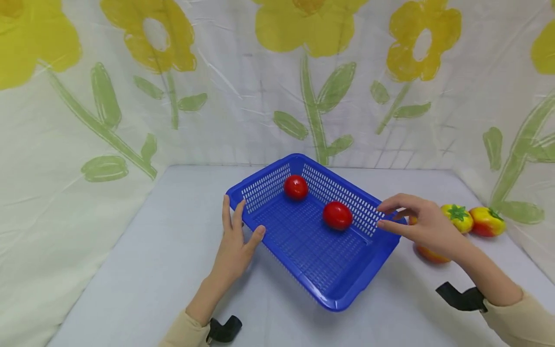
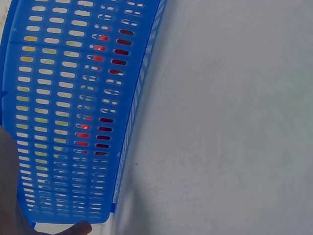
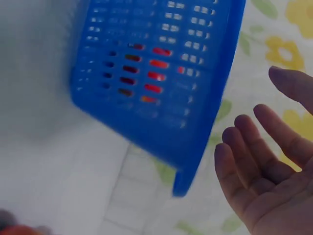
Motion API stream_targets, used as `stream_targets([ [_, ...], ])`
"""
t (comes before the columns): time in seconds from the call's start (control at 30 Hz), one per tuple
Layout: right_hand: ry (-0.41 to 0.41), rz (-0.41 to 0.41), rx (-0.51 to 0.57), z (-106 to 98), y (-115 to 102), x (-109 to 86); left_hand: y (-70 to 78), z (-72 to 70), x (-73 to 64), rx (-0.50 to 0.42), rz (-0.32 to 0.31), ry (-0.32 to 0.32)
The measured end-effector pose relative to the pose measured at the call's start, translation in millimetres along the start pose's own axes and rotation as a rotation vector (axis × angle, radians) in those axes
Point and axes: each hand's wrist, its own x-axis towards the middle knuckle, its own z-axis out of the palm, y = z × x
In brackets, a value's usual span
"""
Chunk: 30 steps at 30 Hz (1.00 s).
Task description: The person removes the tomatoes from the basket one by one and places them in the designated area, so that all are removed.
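A blue basket (image 1: 295,246) carrying two red tomatoes (image 1: 337,215) sits on or just above a pale table (image 1: 130,270), its long axis slanting from far left to near right. A person's left hand (image 1: 231,253), fingers spread and gripping nothing, meets the left corner; the right hand (image 1: 433,229), loosely curved and free, stands just off the right corner. Steady handling would likely need even support at both ends, keeping tomatoes from rolling.
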Motion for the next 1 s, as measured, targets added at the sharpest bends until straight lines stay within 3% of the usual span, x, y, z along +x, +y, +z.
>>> stream_targets([
  [0.2,-0.062,-0.150,-0.043,0.6,-18.4,36.4,0.1,-1.5,0.3,0.006,0.003,-0.015],
  [0.33,-0.158,-0.148,-0.006,0.9,-25.3,63.3,0.7,-3.7,-0.1,0.009,-0.009,-0.019],
  [0.57,-0.339,-0.007,0.153,6.1,-27.0,105.7,1.3,-4.3,-0.1,0.008,-0.016,-0.030],
  [0.77,-0.362,0.129,0.174,20.8,-22.2,125.2,-0.4,-3.7,1.0,0.008,-0.018,-0.030],
  [1.0,-0.377,0.241,0.207,37.2,-20.1,126.7,-0.1,-3.4,1.0,0.009,-0.015,-0.027],
])
